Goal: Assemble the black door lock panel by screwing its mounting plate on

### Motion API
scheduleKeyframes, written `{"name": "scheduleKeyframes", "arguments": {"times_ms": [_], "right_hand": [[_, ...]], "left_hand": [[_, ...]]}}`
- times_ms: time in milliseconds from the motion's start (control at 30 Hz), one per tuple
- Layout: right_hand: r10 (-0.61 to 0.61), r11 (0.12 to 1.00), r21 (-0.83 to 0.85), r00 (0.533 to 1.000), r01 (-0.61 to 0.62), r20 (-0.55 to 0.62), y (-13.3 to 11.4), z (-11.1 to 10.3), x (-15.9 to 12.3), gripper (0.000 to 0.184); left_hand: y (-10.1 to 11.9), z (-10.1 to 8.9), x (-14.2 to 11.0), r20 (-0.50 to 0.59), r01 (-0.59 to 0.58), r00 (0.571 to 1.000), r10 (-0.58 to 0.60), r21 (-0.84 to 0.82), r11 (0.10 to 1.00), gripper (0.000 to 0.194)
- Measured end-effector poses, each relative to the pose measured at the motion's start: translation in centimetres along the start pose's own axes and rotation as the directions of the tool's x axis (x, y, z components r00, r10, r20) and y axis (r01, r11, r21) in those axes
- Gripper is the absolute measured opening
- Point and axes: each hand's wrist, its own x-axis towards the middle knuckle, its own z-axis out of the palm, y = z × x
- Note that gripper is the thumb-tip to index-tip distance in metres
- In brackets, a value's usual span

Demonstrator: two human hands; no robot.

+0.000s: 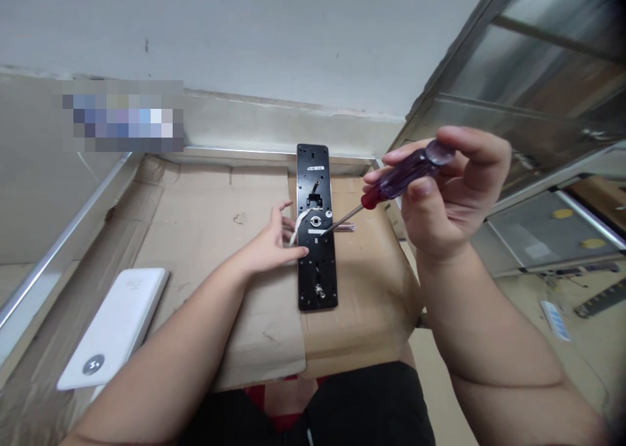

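- Flattened cardboard (372,309) beneath both hands
- Black lock plate (319,289) lying on it, under the open left hand (274,247)
- Right hand (452,195) gripping a purple screwdriver (408,175), tip seemingly at the plate
- White wire (297,227) beside the left hand

Flattened brown cardboard (195,198) covers the work surface, its sheets overlapping down the middle and its far side running along a metal edge strip (274,151). A long black lock plate (317,289) lies lengthwise on the cardboard near the far edge, with a white cable (297,229) lying across its middle, and a small pinkish item too blurred to identify (345,227) lies just beside its right edge. A white power bank (115,328) lies well to the left, angled across the cardboard.
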Motion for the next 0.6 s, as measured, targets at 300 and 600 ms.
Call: {"name": "scheduleKeyframes", "arguments": {"times_ms": [300, 600], "right_hand": [[-0.06, 0.998, -0.005, 0.972, 0.061, -0.225, 1.2, -0.1, 1.0, 0.036], [-0.049, 0.998, 0.033, 0.973, 0.058, -0.227, 1.7, -0.3, 0.9, 0.037]], "left_hand": [[1.8, 0.2, -0.1, -0.1, -0.386, 0.854, 0.51, 0.535, 0.751, 0.02], [1.5, 0.2, 0.2, -0.112, -0.398, 0.842, 0.527, 0.53, 0.749, 0.012]]}}
